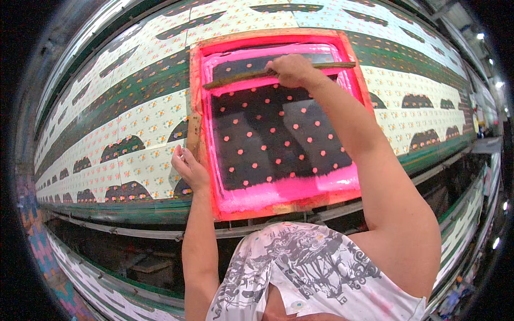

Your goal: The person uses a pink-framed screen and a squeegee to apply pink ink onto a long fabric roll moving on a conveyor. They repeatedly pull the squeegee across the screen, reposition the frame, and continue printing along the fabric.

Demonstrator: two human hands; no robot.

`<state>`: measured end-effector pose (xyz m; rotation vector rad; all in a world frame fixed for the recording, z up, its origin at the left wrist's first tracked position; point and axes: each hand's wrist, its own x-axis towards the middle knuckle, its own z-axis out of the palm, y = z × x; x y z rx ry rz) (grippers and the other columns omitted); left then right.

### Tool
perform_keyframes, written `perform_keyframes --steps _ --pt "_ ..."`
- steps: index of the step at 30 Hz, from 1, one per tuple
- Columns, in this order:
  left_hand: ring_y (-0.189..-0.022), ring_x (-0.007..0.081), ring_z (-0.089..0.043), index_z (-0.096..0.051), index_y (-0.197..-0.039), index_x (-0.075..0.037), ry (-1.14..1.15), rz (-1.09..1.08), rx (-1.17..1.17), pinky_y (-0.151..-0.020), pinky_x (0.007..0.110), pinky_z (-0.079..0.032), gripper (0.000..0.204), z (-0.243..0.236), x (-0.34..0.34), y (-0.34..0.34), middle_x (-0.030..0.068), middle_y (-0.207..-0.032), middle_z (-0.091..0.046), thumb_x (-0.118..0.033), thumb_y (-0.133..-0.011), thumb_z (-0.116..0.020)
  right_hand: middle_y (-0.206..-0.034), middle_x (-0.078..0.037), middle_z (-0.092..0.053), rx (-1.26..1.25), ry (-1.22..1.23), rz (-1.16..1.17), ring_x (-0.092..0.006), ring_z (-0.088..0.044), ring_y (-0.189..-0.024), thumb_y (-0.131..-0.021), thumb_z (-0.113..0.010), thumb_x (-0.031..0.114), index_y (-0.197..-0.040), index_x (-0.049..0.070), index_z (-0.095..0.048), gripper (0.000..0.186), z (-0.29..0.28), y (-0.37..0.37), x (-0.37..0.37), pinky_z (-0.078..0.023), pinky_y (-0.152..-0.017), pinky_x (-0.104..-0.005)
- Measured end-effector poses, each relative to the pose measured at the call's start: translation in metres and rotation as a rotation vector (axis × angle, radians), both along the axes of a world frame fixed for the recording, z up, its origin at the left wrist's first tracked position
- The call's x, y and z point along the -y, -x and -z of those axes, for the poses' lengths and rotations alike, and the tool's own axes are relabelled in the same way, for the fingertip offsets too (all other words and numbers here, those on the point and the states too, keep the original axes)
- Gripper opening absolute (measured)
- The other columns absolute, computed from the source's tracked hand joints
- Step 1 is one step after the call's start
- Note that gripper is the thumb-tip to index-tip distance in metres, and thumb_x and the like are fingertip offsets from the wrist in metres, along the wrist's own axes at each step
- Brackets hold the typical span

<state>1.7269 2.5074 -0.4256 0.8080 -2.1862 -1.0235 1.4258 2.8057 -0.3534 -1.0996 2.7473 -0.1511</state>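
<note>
A screen-printing frame (354,51) with wooden sides stained pink lies on the long printing table. Its dark mesh (257,140) carries rows of small pink dots. Inside the far part of the frame, my right hand (293,70) is closed around a long wooden squeegee (235,79), which spans nearly the frame's width and slants slightly. Bright pink ink (292,190) lies in a thick band along the near side and around the borders. My left hand (190,168) is beside the frame's left edge, below a short wooden strip (193,134), its fingers loosely bent and apart, holding nothing visible.
Pale fabric pieces (152,125) printed with small flowers, with dark curved shapes between them, cover the table on both sides. A metal rail (134,231) runs along the near table edge. Another table (101,283) with pale pieces stretches behind me.
</note>
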Motion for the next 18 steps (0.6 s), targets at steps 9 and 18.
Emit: perform_keyframes --steps 9,18 --pt "-0.129 0.0387 -0.054 -0.057 -0.140 0.009 -0.040 0.037 -0.094 -0.112 0.048 -0.044 0.054 0.009 0.007 0.006 0.0269 -0.139 -0.056 -0.038 -0.114 -0.051 -0.111 -0.013 -0.079 0.004 0.016 0.008 -0.0357 -0.078 -0.102 -0.087 -0.066 0.013 -0.124 0.025 -0.078 0.041 -0.003 -0.149 -0.026 -0.063 -0.085 -0.0533" --pt "-0.127 0.0396 -0.056 -0.059 -0.137 0.009 0.017 0.072 -0.122 -0.111 0.048 -0.044 0.056 0.019 0.016 0.004 0.0271 -0.134 -0.059 -0.040 -0.112 -0.054 -0.104 -0.010 -0.075 0.008 0.074 0.007 -0.0334 -0.076 -0.101 -0.084 -0.069 0.009 -0.123 0.023 -0.078 0.042 -0.007 -0.291 -0.048 -0.062 -0.081 -0.0495"
